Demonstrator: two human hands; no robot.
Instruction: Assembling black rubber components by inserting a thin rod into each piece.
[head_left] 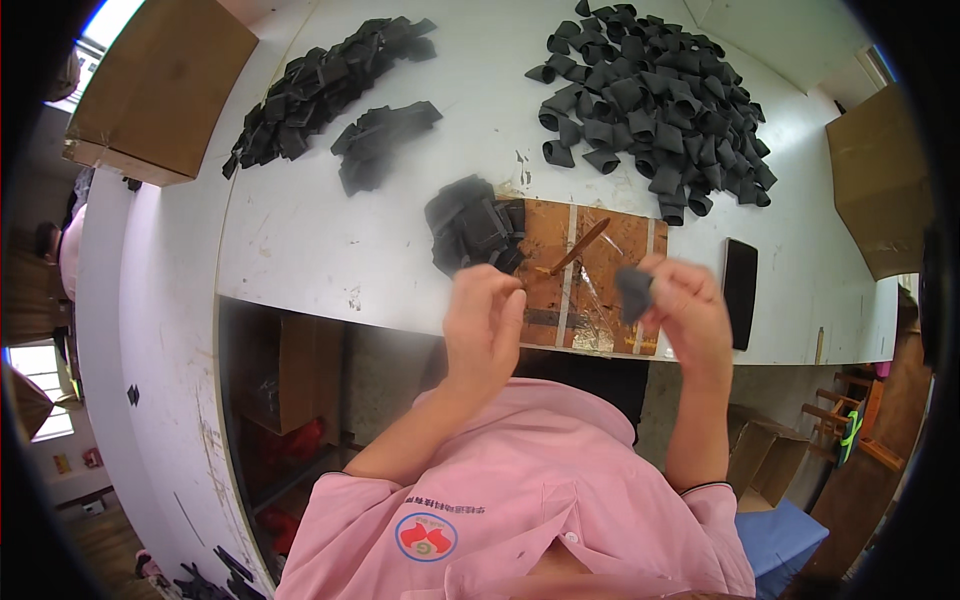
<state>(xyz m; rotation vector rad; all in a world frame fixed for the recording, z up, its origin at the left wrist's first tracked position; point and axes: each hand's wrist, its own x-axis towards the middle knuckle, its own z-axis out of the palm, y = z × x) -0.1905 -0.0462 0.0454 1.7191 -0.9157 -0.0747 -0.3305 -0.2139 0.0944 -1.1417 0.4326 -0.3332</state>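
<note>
Right hand (692, 305) pinches a grey piece (633, 293), likely light, soft, best edge-held; left hand (482, 322) half-curled, contents unclear.

Both hands (484, 318) (692, 302) stand apart, fingers curled.

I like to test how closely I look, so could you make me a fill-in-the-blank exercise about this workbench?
1. The small dark grey piece is held in the person's ____ hand.
2. The stack of flat dark pieces sits at the ____ edge of the taped brown sheet, as the person sees it.
3. The colour of the person's shirt is ____.
4. The colour of the table top is ____.

Missing words: right; left; pink; white.
</note>
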